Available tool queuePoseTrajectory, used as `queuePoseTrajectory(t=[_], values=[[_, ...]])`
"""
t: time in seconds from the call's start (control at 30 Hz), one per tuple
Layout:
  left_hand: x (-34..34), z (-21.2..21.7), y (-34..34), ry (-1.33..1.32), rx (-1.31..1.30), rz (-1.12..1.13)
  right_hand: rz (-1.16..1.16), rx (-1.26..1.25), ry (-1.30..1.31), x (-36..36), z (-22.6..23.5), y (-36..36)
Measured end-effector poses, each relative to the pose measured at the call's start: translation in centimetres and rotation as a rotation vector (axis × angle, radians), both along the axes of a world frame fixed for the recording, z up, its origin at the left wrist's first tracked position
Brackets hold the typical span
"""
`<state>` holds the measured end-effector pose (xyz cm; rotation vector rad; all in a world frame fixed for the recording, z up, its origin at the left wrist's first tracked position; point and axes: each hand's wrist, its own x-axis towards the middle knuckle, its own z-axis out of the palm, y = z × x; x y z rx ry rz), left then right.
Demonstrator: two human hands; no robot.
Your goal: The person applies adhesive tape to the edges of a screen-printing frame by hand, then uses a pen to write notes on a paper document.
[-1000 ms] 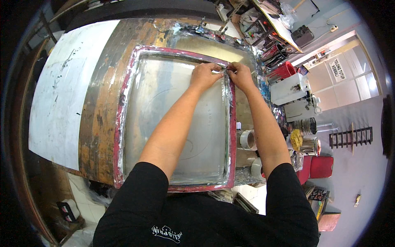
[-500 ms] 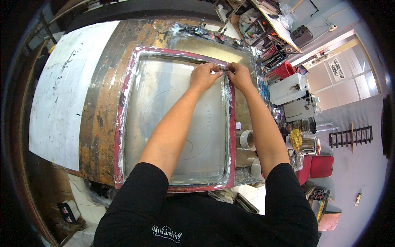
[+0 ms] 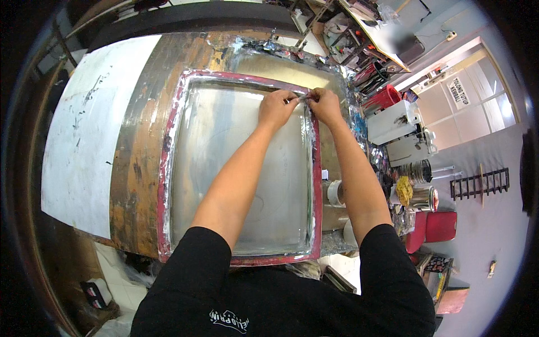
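A screen-printing frame (image 3: 318, 202) with red, paint-smeared edges lies flat on the worktable, its pale mesh (image 3: 224, 168) stretched inside. Over its far right corner, both hands work close together. My left hand (image 3: 276, 108) is closed in a pinch just inside the corner. Beside it, my right hand (image 3: 324, 105) pinches too, at the right edge of the frame. A thin pale strip (image 3: 303, 96) shows between the fingertips; its kind is too small to make out. My forearms cross above the mesh and the frame's right side.
The wooden worktable (image 3: 135, 168) is stained, with a white board (image 3: 84, 135) on its left. White tape rolls (image 3: 335, 192) sit right of the frame. Farther right stand white jugs (image 3: 388, 122), a red bucket (image 3: 384, 98), a yellow cloth (image 3: 404, 191) and a tin (image 3: 425, 197).
My hands stay at the corner, still pinching, with the fingertips slightly shifted and the pale strip showing more between them. The whole view has moved slightly.
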<state>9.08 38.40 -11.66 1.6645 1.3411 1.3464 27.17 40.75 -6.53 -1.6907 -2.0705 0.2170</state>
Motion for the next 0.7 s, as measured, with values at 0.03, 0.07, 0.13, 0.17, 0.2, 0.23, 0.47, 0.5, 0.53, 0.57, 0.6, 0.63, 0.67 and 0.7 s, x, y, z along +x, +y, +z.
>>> queuePoseTrajectory(t=[0.03, 0.07, 0.13, 0.17, 0.2, 0.23, 0.47, 0.5, 0.53, 0.57, 0.6, 0.63, 0.67, 0.7], values=[[0.0, -0.1, 0.1, -0.018, 0.0, 0.013, -0.002, 0.007, 0.008, -0.3, 0.1, 0.1], [0.0, -0.2, 0.3, -0.037, 0.0, 0.024, -0.011, 0.005, 0.014, -0.5, 0.2, 0.1], [0.2, -0.3, 0.3, -0.031, -0.047, 0.065, -0.036, 0.0, 0.025, -0.7, 0.0, -0.2], [0.4, -0.3, 0.3, -0.029, -0.073, 0.082, -0.046, -0.01, 0.035, -0.8, -0.1, -0.3], [0.4, -0.2, 0.6, -0.081, -0.064, 0.105, -0.054, 0.016, 0.015, -0.7, 0.0, -0.4], [0.1, -0.3, 1.0, -0.133, -0.055, 0.132, -0.058, 0.042, -0.004, -0.8, 0.0, -0.4], [-0.4, -1.2, 0.8, -0.186, 0.134, -0.022, -0.039, 0.066, -0.01, -0.4, -0.4, -0.1], [-0.8, -1.4, 1.0, -0.135, 0.176, -0.037, -0.029, 0.068, 0.013, -0.8, -0.2, 0.0], [-0.5, -1.2, 0.9, -0.084, 0.143, -0.035, -0.029, 0.064, 0.03, -0.7, -0.5, -0.3], [-0.3, -1.1, 0.7, -0.033, 0.11, -0.033, -0.03, 0.061, 0.046, -0.5, -0.6, -0.4], [0.0, -0.9, 0.6, 0.019, 0.078, -0.031, -0.028, 0.081, 0.036, -0.4, -0.8, -0.4], [0.1, -0.7, 0.4, 0.022, 0.025, -0.031, -0.029, 0.099, 0.024, -0.6, -0.9, -0.6], [0.1, -0.5, 0.3, 0.024, -0.027, -0.033, -0.03, 0.117, 0.013, -0.7, -1.0, -0.8], [0.2, -0.3, 0.2, 0.027, -0.08, -0.034, -0.034, 0.105, 0.058, -0.7, -1.0, -0.9]])
